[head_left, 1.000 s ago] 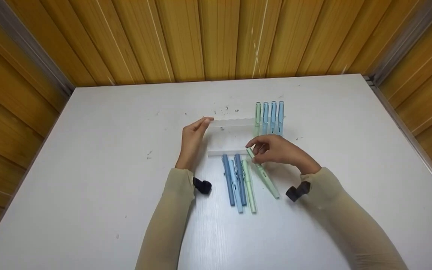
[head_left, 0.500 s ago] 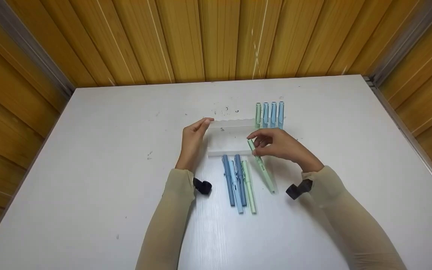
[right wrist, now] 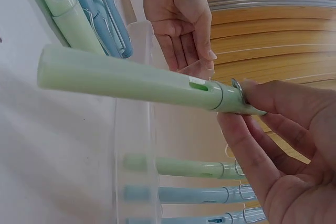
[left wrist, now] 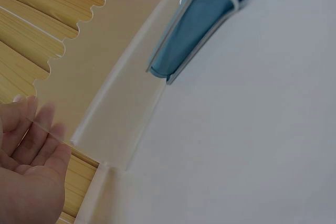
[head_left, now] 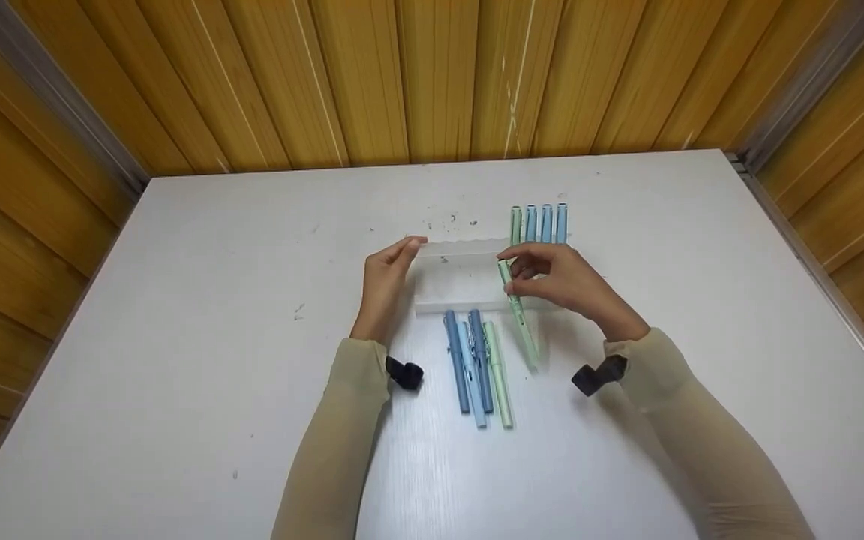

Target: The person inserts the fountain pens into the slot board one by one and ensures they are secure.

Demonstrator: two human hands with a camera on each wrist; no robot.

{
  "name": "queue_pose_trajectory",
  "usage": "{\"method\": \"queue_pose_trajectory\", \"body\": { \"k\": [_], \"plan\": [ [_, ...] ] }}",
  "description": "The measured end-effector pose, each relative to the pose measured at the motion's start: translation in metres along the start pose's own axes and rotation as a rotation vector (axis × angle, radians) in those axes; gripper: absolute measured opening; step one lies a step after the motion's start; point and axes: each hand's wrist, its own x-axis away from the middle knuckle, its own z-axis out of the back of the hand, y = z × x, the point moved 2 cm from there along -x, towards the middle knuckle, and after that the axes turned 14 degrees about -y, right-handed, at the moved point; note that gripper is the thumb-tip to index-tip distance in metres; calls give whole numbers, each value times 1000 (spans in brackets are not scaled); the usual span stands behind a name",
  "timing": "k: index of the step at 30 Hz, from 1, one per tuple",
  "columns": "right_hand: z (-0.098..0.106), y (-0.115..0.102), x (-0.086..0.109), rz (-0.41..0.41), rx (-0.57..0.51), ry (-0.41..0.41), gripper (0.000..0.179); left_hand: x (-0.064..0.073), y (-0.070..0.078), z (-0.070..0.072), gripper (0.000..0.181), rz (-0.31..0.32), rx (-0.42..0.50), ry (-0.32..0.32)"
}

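Note:
My right hand (head_left: 563, 281) pinches a light green capped pen (head_left: 518, 315) near its cap end, between thumb and fingers. The pen slants over the front wall of a clear plastic pen rack (head_left: 447, 307), its far end toward me. In the right wrist view the held pen (right wrist: 131, 82) crosses above that wall. With thumb and fingers my left hand (head_left: 388, 279) pinches the rack's back left corner, by its scalloped edge. One green pen (head_left: 516, 225) and three light blue pens (head_left: 546, 223) lie side by side in the rack's right part, partly hidden by my right hand.
In front of the rack lie several loose pens: dark blue pens (head_left: 456, 367), a light blue pen (head_left: 475, 390) and a green pen (head_left: 501, 382). They stand on a white table (head_left: 214, 337). Yellow wood-look panels (head_left: 432, 82) rise behind it.
My right hand has moved away from me, toward the rack's back edge, taking the green pen along; the pen is now steeper across the front wall. My left hand stays in place.

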Motion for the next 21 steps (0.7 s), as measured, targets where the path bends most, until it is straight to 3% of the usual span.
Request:
{"method": "queue_pose_trajectory", "body": {
  "k": [7,21],
  "plan": [
    [5,-4,-1,19,-28,70,44,1,0,0,39,-9,3,-1],
    [12,-11,-2,134,-89,237,43,1,-1,0,37,-11,15,2]
  ]
}}
